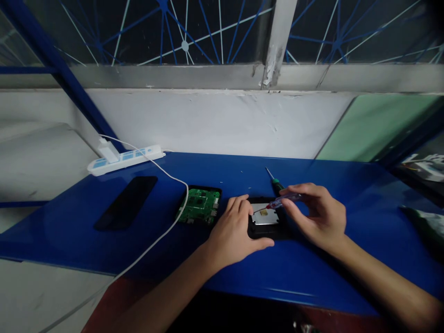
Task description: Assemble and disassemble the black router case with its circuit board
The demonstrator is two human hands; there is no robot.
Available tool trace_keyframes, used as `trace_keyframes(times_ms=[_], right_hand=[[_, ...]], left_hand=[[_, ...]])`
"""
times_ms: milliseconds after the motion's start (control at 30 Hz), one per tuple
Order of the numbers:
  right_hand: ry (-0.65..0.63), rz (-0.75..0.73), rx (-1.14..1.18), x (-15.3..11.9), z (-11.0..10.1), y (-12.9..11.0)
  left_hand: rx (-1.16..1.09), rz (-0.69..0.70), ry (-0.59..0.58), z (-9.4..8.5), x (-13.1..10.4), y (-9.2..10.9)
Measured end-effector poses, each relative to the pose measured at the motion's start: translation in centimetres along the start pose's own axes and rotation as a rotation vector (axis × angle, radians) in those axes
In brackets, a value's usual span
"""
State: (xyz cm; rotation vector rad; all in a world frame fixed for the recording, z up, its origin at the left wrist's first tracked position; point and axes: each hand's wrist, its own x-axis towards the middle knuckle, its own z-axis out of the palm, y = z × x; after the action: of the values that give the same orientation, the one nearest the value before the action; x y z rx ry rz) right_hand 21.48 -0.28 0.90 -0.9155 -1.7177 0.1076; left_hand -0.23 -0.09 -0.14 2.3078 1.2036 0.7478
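Observation:
A black plastic case [288, 233] with a silver metal plate [267, 219] inside lies on the blue table. My left hand [233, 229] grips the case's left side, thumb along its front edge and fingers bent over the left edge. Pinched in my right hand [321, 215] is a small screwdriver [279, 201] with a clear and red handle. Its shaft slants down to the left, and the tip meets the plate's left edge close to my left fingers. Whether a screw sits under the tip is too small to tell. Left of my left hand is a green circuit board [199, 206] in a black tray.
A second screwdriver [275, 182], green and black, lies behind the case. On the left are a black phone [126, 203] and a white power strip [126, 159] with a plugged-in charger. Its white cable [163, 238] crosses the circuit board. A dark packet [425, 226] rests far right.

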Motion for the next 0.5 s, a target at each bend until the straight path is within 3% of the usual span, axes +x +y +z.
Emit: trace_keyframes(times_ms=[500], right_hand=[[0.000, -0.006, 0.016, 0.24, -0.01, -0.24]], left_hand=[[0.017, 0.008, -0.006, 0.07, 0.09, 0.09]])
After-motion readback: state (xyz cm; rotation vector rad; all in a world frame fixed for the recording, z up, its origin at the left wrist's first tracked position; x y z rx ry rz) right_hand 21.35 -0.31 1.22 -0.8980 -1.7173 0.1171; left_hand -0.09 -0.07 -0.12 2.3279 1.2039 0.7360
